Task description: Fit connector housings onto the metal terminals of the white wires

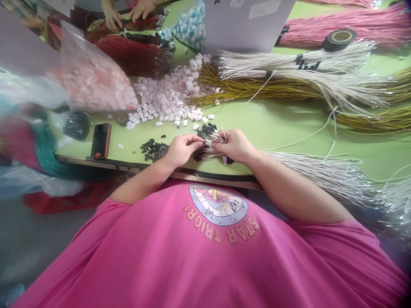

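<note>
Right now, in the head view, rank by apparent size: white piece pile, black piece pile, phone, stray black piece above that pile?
1. White piece pile
2. Black piece pile and phone: too alike to rank
3. Stray black piece

The person wore a bright pink shirt [205,269] with short sleeves [334,235], and on its chest there was a round print [218,205] with blue border, pale segments, a butterfly [237,205], and curved orange lettering [208,232] reading "STAR TRIORI".
</note>
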A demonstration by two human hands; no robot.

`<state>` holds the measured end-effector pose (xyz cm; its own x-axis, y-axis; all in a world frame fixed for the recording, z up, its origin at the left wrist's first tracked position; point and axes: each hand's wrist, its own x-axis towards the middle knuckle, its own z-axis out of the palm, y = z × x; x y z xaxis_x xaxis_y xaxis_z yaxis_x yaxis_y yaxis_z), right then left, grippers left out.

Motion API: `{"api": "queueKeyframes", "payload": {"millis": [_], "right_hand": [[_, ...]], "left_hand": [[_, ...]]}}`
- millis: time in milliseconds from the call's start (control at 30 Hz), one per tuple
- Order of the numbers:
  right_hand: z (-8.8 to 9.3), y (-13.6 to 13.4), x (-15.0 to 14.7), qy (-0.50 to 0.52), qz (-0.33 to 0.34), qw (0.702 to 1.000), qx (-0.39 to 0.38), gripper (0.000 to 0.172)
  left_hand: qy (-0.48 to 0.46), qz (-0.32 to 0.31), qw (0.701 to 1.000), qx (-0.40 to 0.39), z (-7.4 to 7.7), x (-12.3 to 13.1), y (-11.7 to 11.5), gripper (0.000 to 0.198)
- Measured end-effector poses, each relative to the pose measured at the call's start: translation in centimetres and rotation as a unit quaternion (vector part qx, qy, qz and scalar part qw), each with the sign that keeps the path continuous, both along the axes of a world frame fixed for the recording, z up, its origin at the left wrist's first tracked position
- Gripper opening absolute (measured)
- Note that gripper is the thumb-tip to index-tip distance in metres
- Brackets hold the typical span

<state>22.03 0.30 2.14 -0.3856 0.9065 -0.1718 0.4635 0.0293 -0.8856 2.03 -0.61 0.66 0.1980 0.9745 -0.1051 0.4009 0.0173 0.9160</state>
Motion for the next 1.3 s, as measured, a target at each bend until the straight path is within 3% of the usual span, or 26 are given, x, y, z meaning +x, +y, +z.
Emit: {"api": "queueKeyframes", "payload": {"millis": [200,567,767,1067,1300], "right_hand": [[-0.1,-0.2,-0.1,0.008,0.002,1.0,-0.024,0.011],[-0.2,-0.1,-0.2,-0.019,-0.004,1.0,0.023,0.01],[-0.3,-0.2,-0.2,-0.016,0.003,1.0,0.012,0.011],[-0.5,-0.2,-0.4,-0.044,0.005,0.998,0.047,0.011],[-0.5,-0.2,-0.5,-0.045,0.004,0.999,0.021,0.011]], "left_hand": [[0.008,0.004,1.0,-0.001,0.2,0.3,-0.2,0.018],[0.029,0.029,0.999,0.014,0.1,0.2,-0.2,0.019],[0.03,0.01,0.999,0.019,0.1,0.6,-0.5,0.018],[0.097,-0.024,0.991,0.093,-0.1,1.2,-0.6,0.013],[0.111,-0.041,0.987,0.105,-0.3,1.1,-0.8,0.012]]}}
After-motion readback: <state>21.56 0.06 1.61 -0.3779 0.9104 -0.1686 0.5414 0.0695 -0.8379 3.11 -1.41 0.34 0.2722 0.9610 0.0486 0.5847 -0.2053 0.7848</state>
